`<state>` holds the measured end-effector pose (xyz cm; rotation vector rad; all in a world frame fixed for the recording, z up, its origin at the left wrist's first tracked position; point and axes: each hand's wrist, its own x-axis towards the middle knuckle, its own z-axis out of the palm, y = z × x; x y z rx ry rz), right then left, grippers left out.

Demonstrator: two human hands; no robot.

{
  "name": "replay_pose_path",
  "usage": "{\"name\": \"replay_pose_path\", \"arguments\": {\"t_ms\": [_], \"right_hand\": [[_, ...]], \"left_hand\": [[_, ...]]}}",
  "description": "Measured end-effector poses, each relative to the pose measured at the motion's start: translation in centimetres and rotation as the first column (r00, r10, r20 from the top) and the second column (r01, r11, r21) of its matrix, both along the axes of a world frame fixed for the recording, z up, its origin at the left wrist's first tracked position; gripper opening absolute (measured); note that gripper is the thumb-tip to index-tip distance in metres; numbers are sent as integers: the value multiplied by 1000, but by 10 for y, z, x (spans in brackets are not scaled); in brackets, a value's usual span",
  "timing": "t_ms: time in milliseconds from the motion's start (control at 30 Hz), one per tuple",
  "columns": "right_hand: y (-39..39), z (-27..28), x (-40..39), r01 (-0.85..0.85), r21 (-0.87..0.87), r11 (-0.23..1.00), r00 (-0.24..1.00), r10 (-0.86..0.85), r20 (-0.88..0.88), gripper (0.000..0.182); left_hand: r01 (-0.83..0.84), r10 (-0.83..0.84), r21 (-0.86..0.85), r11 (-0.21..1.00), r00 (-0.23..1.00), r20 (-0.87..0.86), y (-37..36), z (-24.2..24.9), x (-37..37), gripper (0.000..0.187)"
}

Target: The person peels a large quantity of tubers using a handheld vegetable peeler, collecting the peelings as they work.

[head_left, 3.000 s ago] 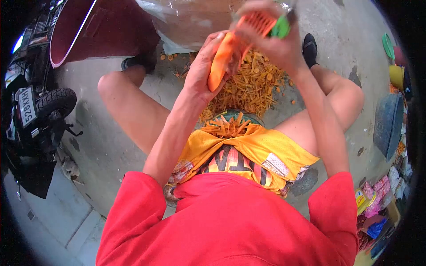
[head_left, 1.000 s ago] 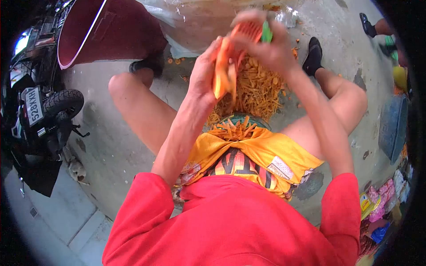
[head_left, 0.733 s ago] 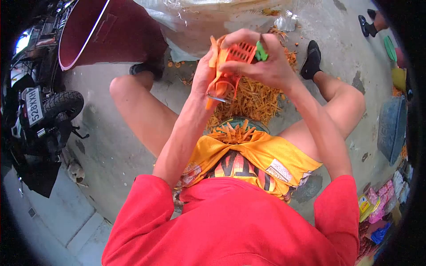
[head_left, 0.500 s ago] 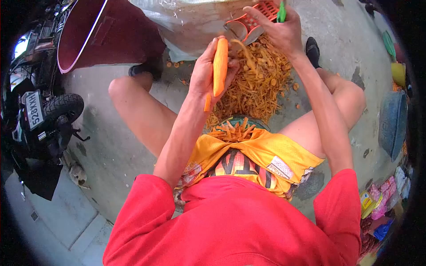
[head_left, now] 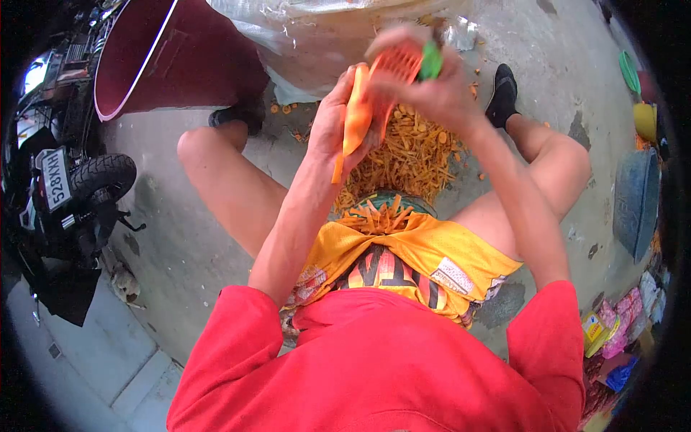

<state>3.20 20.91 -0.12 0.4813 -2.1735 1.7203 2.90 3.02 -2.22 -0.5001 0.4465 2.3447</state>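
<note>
Fingers of the left hand (head_left: pixel 331 119) are clamped along a smooth, tapering carrot (head_left: pixel 357 111), bright orange and held lengthwise above the peelings. The right hand (head_left: pixel 450 93), blurred, has its fingers curled around a slotted orange peeler (head_left: pixel 397 65) with a green part (head_left: pixel 431 60), close beside the carrot. A thin, flat strip (head_left: pixel 337 169) lies against the left wrist. Below spreads a tangled, ribbony heap of peelings (head_left: pixel 414 165) on the grey, stained floor (head_left: pixel 162 230). Beyond are a crinkled, translucent sack (head_left: pixel 324 47) and a round-rimmed maroon tub (head_left: pixel 187 65).
</note>
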Motion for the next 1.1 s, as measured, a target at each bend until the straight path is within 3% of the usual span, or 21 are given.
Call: {"name": "replay_pose_path", "arguments": {"t_ms": [33,100,167,233,267,333,367,400,433,467,567,667,700,733,800,867,933,967,1000,1067,1100], "right_hand": [[-9,6,7,-141,19,990,989,142,-48,22],[-2,-14,-4,-59,24,998,997,60,-53,24],[21,-32,-25,136,51,989,991,-135,-11,26],[30,-28,-27,178,26,984,984,-178,-16,24],[34,-26,-30,219,-5,976,976,-219,-21,22],[7,0,-5,125,-99,987,991,-118,68,20],[-3,8,4,10,16,1000,1000,-10,-8,21],[-8,10,7,-95,136,986,992,106,-71,23],[-9,0,4,-47,136,990,991,63,-119,24],[-4,-8,-4,-45,128,991,992,59,-108,24],[31,-23,-29,266,99,959,964,-266,-7,23],[21,-5,-18,281,45,959,959,-280,-32,25],[9,-6,-10,159,-55,986,986,-161,-45,26],[2,0,-3,155,-54,986,986,-157,-49,26],[-5,8,7,-56,208,976,982,91,-163,26],[3,-5,-2,-38,161,986,987,62,-148,25],[26,-21,-24,159,-58,986,987,-157,41,22],[42,-21,-29,226,104,969,971,-232,54,20],[47,-22,-30,230,109,967,970,-236,50,20],[53,-25,-34,225,50,973,973,-221,-67,20],[34,-11,-20,140,-97,985,988,-133,72,21]], "left_hand": [[22,-25,-68,997,999,-48,-1,4,1,26],[43,-55,-146,988,995,-79,-7,-3,2,27],[130,-108,190,973,986,-124,-13,-32,-6,30],[157,-91,437,886,982,-167,-9,-37,-9,33],[161,-92,439,884,980,-174,-9,-38,-10,33],[89,-83,172,981,996,-42,-6,-11,-8,28],[84,-78,172,981,996,-46,-2,6,-4,28],[45,-44,4,999,997,-56,5,23,1,28],[3,-14,-167,986,998,-66,7,30,5,28],[8,-18,-175,985,998,-54,4,20,5,28],[159,-138,159,974,981,-136,-15,-31,-7,31],[47,-42,85,995,998,-52,-4,-21,-4,31],[42,-38,87,995,998,-55,-3,-14,-2,31],[55,-53,29,998,996,-70,-3,-4,-1,31],[68,-70,-34,997,994,-85,-4,0,-4,32],[148,-152,-44,988,980,-131,-10,-2,0,35],[158,-158,-17,987,976,-146,-14,-30,-4,35],[178,-159,148,973,978,-133,-16,-42,-4,35],[194,-163,307,932,979,-123,-15,-42,-5,35],[216,-183,241,946,971,-151,-15,-41,-8,34],[223,-195,168,960,966,-168,-17,-39,-7,33]]}}
